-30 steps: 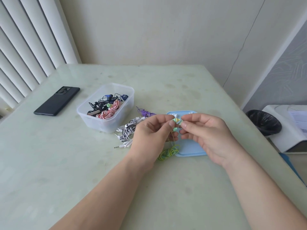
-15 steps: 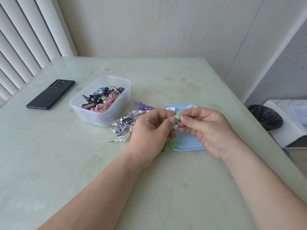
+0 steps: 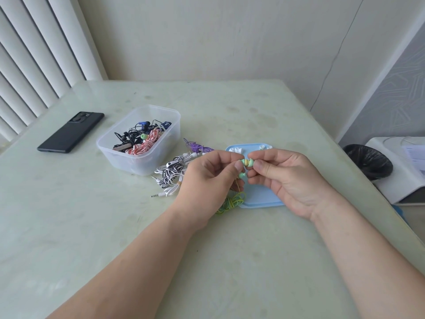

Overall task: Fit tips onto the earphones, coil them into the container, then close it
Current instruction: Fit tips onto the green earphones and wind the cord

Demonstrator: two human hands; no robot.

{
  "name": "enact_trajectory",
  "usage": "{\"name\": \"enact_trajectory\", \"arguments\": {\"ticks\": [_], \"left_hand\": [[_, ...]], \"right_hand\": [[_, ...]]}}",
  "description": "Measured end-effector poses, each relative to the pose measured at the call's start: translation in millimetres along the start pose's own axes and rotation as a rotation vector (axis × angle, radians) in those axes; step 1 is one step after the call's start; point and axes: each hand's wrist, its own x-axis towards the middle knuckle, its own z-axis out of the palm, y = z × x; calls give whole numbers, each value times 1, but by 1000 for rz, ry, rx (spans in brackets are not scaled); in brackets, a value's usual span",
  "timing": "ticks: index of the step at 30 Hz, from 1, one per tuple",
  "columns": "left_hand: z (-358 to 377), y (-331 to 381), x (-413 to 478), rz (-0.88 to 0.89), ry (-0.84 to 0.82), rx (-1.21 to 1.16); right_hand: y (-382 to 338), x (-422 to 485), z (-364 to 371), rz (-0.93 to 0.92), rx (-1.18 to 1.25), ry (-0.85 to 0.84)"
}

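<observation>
Pinching one mint-green earbud with a yellow ring (image 3: 246,162) from both sides, the left hand (image 3: 207,178) and the right hand (image 3: 282,178) are each clamped on it with thumb and fingertips, just above the pale blue plastic lid (image 3: 259,201). The tip looks part-way on, though how well it is seated cannot be told.

A soft tip squeezed off-axis could fold and sit crooked, or pop free and skip away across the lid. The second mint-green earbud (image 3: 242,175) hangs just below the pinch, and a tug could pull it into the fingers. The coiled yellow-green cable (image 3: 231,202) lies partly under the left wrist, so lifting that hand may drag or loosen it. The small white tips (image 3: 236,150) at the lid's far edge could be scattered by a careless sweep.

The clear plastic container (image 3: 140,166), already holding several coiled sets, stands open to the left. Between it and the hands lie a purple earphone bundle (image 3: 197,147) and black-and-white earphones (image 3: 172,173).

The pale green marbled surface (image 3: 115,226) is smudged, and a black phone (image 3: 71,132) lies near its left edge. White vertical blinds (image 3: 34,54) hang at the left, a cream wall (image 3: 207,38) rises behind, and a black-lined bin (image 3: 368,161) stands low at the right beside a white box (image 3: 402,171).
</observation>
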Motion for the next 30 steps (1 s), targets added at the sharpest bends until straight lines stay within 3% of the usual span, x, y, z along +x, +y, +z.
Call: {"name": "enact_trajectory", "arguments": {"ticks": [17, 30], "left_hand": [[-5, 1, 0, 9, -101, 53], [0, -2, 3, 5, 14, -50]], "right_hand": [[-6, 1, -5, 78, -29, -35], [3, -1, 6, -116, -151, 79]]}}
